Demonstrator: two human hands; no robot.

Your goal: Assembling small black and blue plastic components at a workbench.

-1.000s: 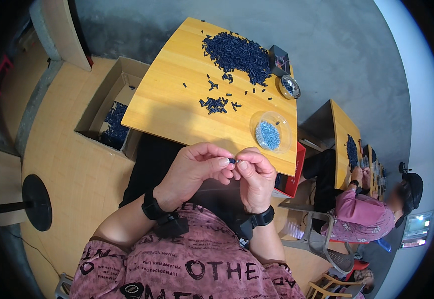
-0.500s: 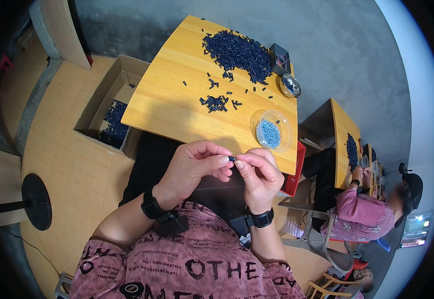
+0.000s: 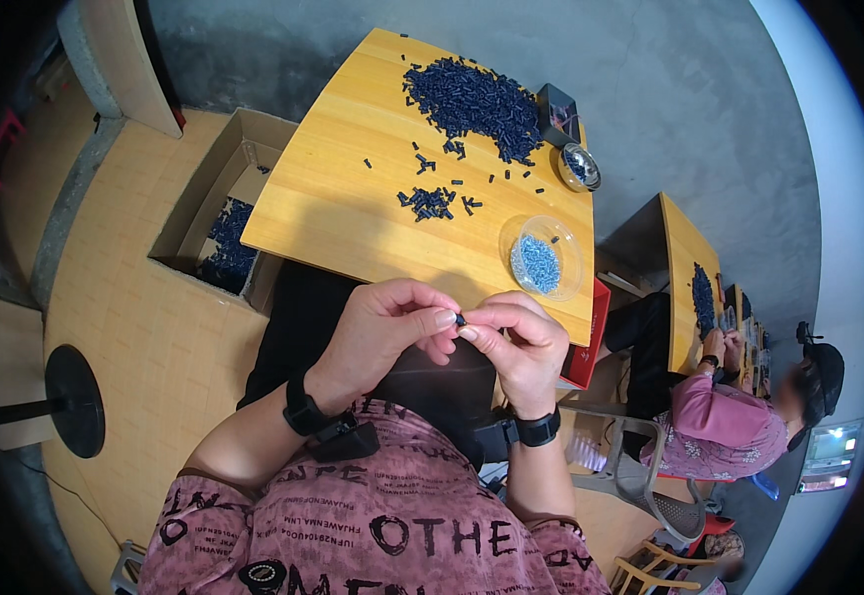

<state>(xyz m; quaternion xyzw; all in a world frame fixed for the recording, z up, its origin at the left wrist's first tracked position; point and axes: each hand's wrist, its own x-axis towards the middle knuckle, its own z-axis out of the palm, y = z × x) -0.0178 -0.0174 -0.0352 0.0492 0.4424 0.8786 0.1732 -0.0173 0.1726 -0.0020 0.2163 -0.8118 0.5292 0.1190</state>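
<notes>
My left fingers [image 3: 422, 295] pinch a small dark piece [image 3: 461, 319] between thumb and forefinger, and my right fingers [image 3: 496, 314] are closed, thumb to forefinger, on its other end (the tips hide most of it). I hold it in the air above my lap, just short of the near edge of the yellow wooden surface [image 3: 343, 149]. On that surface lie a loose cluster of dark pieces [image 3: 427, 204] and, farther back, a big heap [image 3: 472, 109] of them. A clear tub [image 3: 568, 263] with pale blue bits [image 3: 534, 265] sits toward my right; behind it stand a metal bowl [image 3: 590, 178] and a black box [image 3: 558, 111].
</notes>
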